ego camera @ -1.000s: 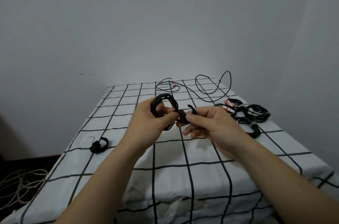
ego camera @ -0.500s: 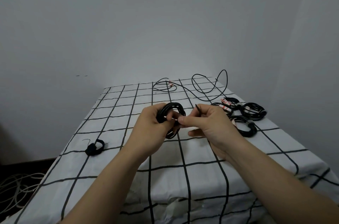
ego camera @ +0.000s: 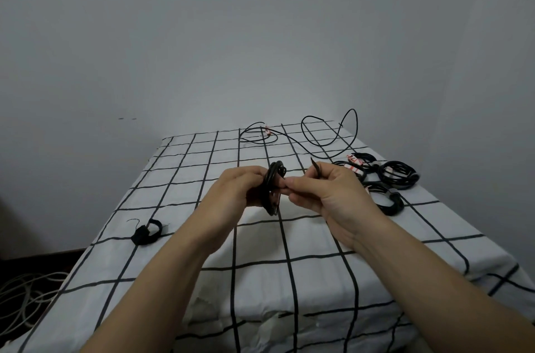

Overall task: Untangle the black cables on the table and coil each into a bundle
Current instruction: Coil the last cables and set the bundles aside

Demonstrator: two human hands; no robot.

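Above the middle of the table, my left hand (ego camera: 241, 189) grips a coiled black cable (ego camera: 273, 187), held edge-on. My right hand (ego camera: 327, 189) pinches a thin black strap at the coil; the strap's tip (ego camera: 315, 166) sticks up past the fingers. A loose, uncoiled black cable (ego camera: 318, 138) snakes across the far end of the table. Several finished black bundles (ego camera: 396, 176) lie at the right.
The table wears a white cloth with a black grid (ego camera: 179, 187). A small black strap loop (ego camera: 146, 232) lies at the left. Pale cords (ego camera: 26, 297) lie on the dark floor at the lower left. A grey wall stands behind.
The coil has turned from facing me to edge-on in my left hand. My right hand has pulled the strap's end up and to the right.
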